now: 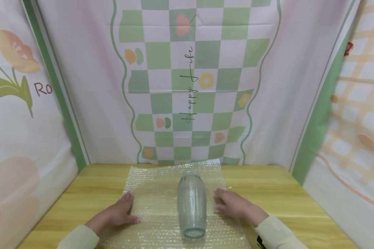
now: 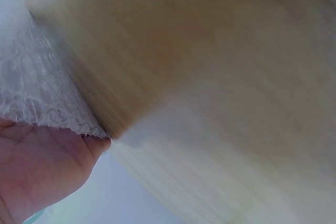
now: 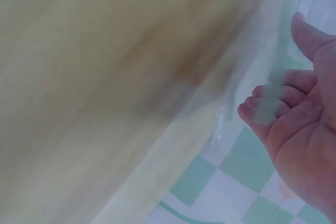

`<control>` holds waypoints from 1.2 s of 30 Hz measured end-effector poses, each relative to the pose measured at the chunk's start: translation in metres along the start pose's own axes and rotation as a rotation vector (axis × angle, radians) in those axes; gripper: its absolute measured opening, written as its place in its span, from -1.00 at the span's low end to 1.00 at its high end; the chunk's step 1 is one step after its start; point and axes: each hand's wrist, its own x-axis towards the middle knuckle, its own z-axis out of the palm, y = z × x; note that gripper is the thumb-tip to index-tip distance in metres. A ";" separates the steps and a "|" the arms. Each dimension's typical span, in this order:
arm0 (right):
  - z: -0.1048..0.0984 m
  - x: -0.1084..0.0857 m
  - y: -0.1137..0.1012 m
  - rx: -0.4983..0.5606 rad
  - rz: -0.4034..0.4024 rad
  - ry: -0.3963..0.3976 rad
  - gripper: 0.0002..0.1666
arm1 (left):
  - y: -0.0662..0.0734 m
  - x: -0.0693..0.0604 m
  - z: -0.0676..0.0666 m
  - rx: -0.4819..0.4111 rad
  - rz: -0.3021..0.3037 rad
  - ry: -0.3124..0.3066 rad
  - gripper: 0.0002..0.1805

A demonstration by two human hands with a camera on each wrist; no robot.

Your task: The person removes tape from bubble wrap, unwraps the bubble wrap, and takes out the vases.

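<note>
A clear ribbed glass vase [image 1: 192,204] lies on its side on a sheet of bubble wrap [image 1: 156,207], its round base toward me. My left hand [image 1: 119,211] rests at the left edge of the wrap, thumb spread toward the vase. In the left wrist view, the bubble wrap [image 2: 42,82] covers the fingers of that hand [image 2: 47,166], and only palm and part of the edge show. To the right of the vase, my right hand [image 1: 233,204] is over the right edge of the wrap, apart from the glass. The right wrist view shows its palm [image 3: 310,135] with loosely bent fingers.
The wooden table [image 1: 268,193] extends past the wrap on both sides. Behind it hangs a checkered cloth [image 1: 187,86] with printed lettering. Patterned curtains [image 1: 21,138] close in the left and right sides.
</note>
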 end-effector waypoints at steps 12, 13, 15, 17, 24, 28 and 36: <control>-0.016 0.016 -0.017 0.091 0.024 0.139 -0.45 | 0.003 0.000 -0.001 0.014 -0.002 0.000 0.18; -0.016 0.017 -0.020 0.104 0.038 0.152 -0.45 | 0.003 0.000 -0.001 0.014 -0.003 -0.002 0.18; -0.017 0.020 -0.025 0.139 0.059 0.171 -0.43 | 0.003 0.000 -0.001 0.016 -0.001 -0.002 0.18; -0.017 0.022 -0.031 0.172 0.081 0.184 -0.42 | 0.003 -0.001 -0.001 0.018 -0.001 -0.003 0.18; -0.010 0.037 -0.050 0.276 0.199 0.284 -0.40 | 0.003 -0.001 -0.001 0.023 0.006 0.000 0.17; -0.006 0.044 -0.057 0.306 0.238 0.315 -0.35 | 0.003 -0.002 -0.001 0.028 0.017 0.011 0.17; 0.001 0.051 -0.067 0.368 0.306 0.309 -0.15 | 0.001 -0.001 0.000 0.036 0.022 0.020 0.17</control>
